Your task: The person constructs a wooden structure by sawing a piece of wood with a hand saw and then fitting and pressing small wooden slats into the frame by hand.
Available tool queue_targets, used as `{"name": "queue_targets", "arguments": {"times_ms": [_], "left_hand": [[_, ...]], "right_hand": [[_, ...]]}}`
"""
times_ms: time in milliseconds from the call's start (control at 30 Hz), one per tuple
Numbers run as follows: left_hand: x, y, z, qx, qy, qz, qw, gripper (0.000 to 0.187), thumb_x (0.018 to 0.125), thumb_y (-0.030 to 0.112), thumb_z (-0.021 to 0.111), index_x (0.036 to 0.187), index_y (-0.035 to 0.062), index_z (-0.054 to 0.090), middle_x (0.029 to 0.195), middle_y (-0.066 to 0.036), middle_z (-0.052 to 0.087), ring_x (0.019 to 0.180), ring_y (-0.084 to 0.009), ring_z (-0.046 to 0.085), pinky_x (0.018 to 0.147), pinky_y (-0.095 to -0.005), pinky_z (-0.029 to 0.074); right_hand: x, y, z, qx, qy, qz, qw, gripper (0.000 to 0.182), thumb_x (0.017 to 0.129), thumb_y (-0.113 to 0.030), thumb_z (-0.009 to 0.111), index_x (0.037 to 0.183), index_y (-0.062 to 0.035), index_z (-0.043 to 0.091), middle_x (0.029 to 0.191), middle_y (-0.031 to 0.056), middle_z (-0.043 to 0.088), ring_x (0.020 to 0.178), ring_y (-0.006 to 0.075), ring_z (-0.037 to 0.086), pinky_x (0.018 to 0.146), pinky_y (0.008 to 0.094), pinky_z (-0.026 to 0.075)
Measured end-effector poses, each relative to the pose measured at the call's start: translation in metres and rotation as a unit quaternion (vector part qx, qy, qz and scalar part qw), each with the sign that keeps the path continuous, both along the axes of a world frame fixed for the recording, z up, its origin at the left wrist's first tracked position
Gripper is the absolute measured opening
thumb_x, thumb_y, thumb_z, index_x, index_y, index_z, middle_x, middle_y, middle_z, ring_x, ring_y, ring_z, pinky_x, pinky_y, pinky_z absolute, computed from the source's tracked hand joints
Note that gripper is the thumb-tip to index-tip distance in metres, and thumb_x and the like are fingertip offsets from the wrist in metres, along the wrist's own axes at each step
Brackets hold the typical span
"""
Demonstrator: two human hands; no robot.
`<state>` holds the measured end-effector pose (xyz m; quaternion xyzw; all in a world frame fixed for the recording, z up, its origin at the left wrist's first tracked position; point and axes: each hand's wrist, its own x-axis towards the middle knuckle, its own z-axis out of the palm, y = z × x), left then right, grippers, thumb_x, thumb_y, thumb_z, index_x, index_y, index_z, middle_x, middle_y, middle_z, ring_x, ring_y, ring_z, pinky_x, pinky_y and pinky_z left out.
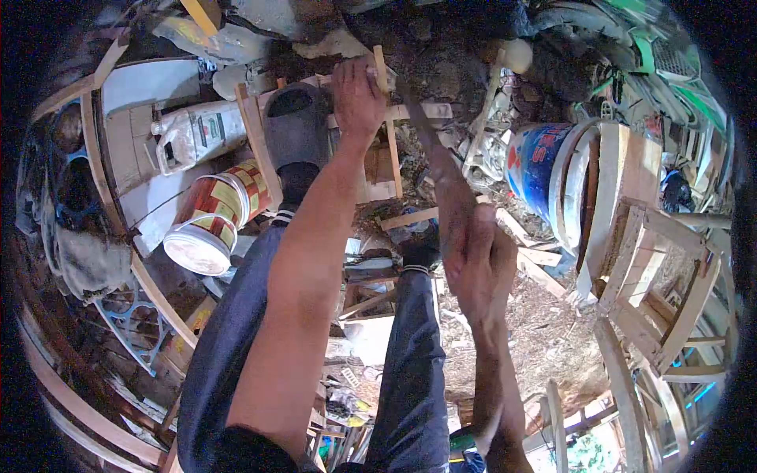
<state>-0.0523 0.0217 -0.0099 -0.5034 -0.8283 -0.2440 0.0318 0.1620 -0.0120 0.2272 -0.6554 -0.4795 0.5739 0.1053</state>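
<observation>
My left hand (pixel 360 98) is closed on the top part of a small wooden frame (pixel 394 158), beside an upright wooden strip. My right hand (pixel 477 260), lower and to the right, has its fingers wrapped round the near end of a long, dark, narrow tool (pixel 426 130). The tool slants up and left, its far end close to the frame near my left hand. Motion blurs it, so its exact kind cannot be made out. A grey shoe (pixel 296 126) stands against the frame's left side.
At left lie a red and yellow bucket (pixel 213 213) and a white jug (pixel 201 135). A blue drum (pixel 544 169) lies at right, near a wooden frame structure (pixel 662 276). Loose wood strips (pixel 536 272) and shavings (pixel 544 339) cover the ground.
</observation>
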Motion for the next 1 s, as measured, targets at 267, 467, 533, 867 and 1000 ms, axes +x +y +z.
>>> {"name": "queue_targets", "arguments": {"times_ms": [267,467,533,867,1000], "left_hand": [[-0.005,0.007,0.005,-0.077,0.098,0.024,0.992,0.027,0.085,0.022,0.047,0.094,0.0009,0.062,0.095,-0.016,0.060,0.103,-0.0324,0.051,0.098,-0.0509,0.034],[-0.006,0.011,0.016,-0.112,0.043,0.036,0.992,0.027,0.087,0.020,0.045,0.091,0.0001,0.062,0.095,-0.015,0.062,0.100,-0.0318,0.053,0.097,-0.0501,0.034],[-0.005,0.012,0.015,-0.094,0.051,0.051,0.993,0.027,0.088,0.020,0.045,0.093,-0.0003,0.062,0.096,-0.015,0.061,0.099,-0.0322,0.053,0.097,-0.0496,0.034],[-0.011,0.012,0.017,-0.171,-0.003,0.036,0.985,0.030,0.090,0.022,0.042,0.102,-0.0002,0.059,0.105,-0.018,0.056,0.107,-0.0326,0.047,0.099,-0.0515,0.030],[-0.009,0.016,0.021,-0.200,-0.013,0.042,0.979,0.028,0.090,0.022,0.043,0.102,0.0016,0.058,0.104,-0.015,0.056,0.104,-0.0322,0.048,0.099,-0.0513,0.030]], "right_hand": [[-0.013,-0.010,0.025,0.013,-0.031,0.034,0.999,0.038,0.094,-0.032,0.051,0.085,0.0030,0.060,0.058,0.0108,0.055,0.052,0.0154,0.049,0.049,0.0328,0.041],[-0.017,-0.004,0.051,-0.004,-0.080,0.076,0.994,0.030,0.094,-0.023,0.050,0.083,0.0025,0.059,0.053,0.0153,0.053,0.044,0.0170,0.051,0.044,0.0335,0.040],[-0.026,0.002,0.058,-0.022,-0.084,0.084,0.993,0.029,0.094,-0.023,0.050,0.082,0.0026,0.058,0.053,0.0156,0.054,0.044,0.0180,0.052,0.044,0.0334,0.040],[-0.044,0.017,0.060,-0.040,-0.120,0.131,0.983,0.028,0.092,-0.022,0.052,0.077,0.0017,0.057,0.055,0.0199,0.055,0.047,0.0356,0.058,0.044,0.0403,0.043],[-0.082,0.051,0.059,-0.048,-0.145,0.133,0.979,0.030,0.093,-0.022,0.050,0.079,0.0023,0.060,0.060,0.0227,0.057,0.054,0.0387,0.059,0.049,0.0424,0.044]]}}
